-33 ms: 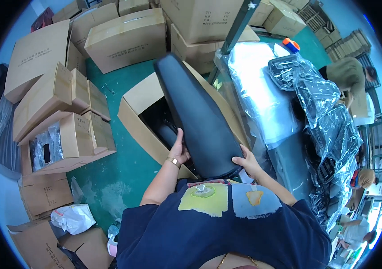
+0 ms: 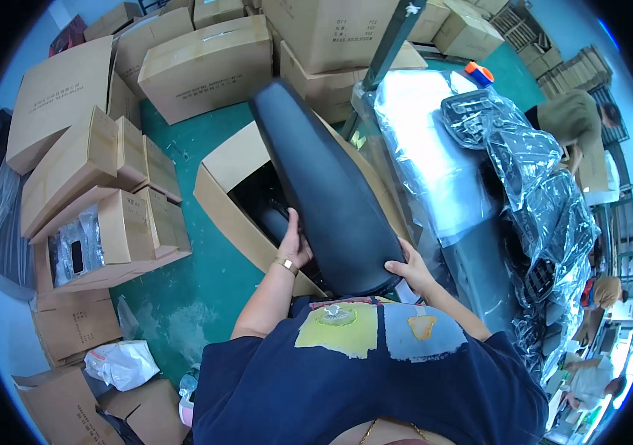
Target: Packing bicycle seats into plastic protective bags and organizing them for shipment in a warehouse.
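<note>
A long black motorcycle seat [image 2: 324,185] with a smooth cover is held between my two hands, its narrower end pointing away from me. My left hand [image 2: 296,246] grips its left edge, thumb up along the side. On the near right corner, my right hand [image 2: 411,268] has its thumb on top and its fingers out of sight underneath. Beneath the seat stands an open cardboard carton [image 2: 216,194], with dark items [image 2: 268,215] partly visible inside. The seat hides much of the carton's opening.
To the right, a table holds clear plastic sheeting [image 2: 424,141], black parts in plastic wrap [image 2: 520,159] and an orange-and-blue tape dispenser [image 2: 478,74]. Stacked cartons [image 2: 64,174] stand left; another carton [image 2: 205,70] stands behind. A phone [image 2: 77,257] lies on wrapped goods. A person [image 2: 572,122] bends at far right.
The far end of the seat has shifted slightly to the left and away from me. Both hands keep their hold on it.
</note>
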### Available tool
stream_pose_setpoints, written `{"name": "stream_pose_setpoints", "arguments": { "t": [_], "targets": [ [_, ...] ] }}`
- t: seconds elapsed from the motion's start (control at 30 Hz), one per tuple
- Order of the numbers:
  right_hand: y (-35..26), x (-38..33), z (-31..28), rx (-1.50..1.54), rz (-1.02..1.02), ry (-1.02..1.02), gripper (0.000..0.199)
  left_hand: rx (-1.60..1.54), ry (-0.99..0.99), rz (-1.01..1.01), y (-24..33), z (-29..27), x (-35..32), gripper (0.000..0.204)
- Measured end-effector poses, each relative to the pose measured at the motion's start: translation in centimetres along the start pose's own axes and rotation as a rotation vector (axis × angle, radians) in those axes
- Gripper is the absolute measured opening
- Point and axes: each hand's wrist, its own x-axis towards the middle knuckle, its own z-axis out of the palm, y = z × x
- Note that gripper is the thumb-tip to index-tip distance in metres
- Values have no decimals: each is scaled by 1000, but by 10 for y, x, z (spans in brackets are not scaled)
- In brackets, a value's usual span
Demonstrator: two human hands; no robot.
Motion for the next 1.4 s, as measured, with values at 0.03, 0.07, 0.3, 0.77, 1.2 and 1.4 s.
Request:
{"name": "stream_pose_setpoints", "arguments": {
  "t": [0.03, 0.07, 0.3, 0.77, 1.2, 1.4],
  "targets": [
    [-6, -3, -2, -8, -61, -16, 73, -66, -106, 27, 13, 9, 6, 90],
    [-10, -5, -5, -16, -124, -34, 80, -52, -153, 89, 21, 19, 9, 92],
    [6, -11, -19, 84, -85, -38, 96, -66, -194, 323, 51, 74, 18, 82],
    [-52, -76, -134, 1129, -468, -252, 77, 1580, -115, 1291, 81, 171, -47, 58],
    [-47, -130, -158, 930, -383, 392, 80, 1842, -224, 1730, 68, 209, -80, 59],
    [-32, -147, -161, 929, -292, 514, 74, 1910, -281, 1724, 54, 221, -82, 58]
  ]
}}
